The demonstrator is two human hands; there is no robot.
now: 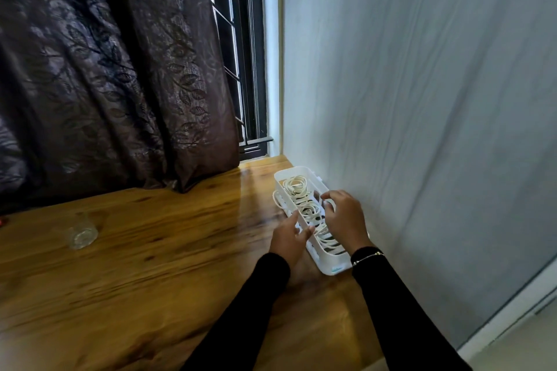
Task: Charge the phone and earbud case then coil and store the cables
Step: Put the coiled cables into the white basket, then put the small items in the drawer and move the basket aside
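White springy cables (304, 205) in basket (327, 269); I'd pinch coils mid-loop. Left hand (287, 236) grips basket rim, right hand (343, 217) curled over cables.

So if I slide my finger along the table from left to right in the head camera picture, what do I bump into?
Glass jar → left hand → white basket of coiled white cables → right hand → grey wall.
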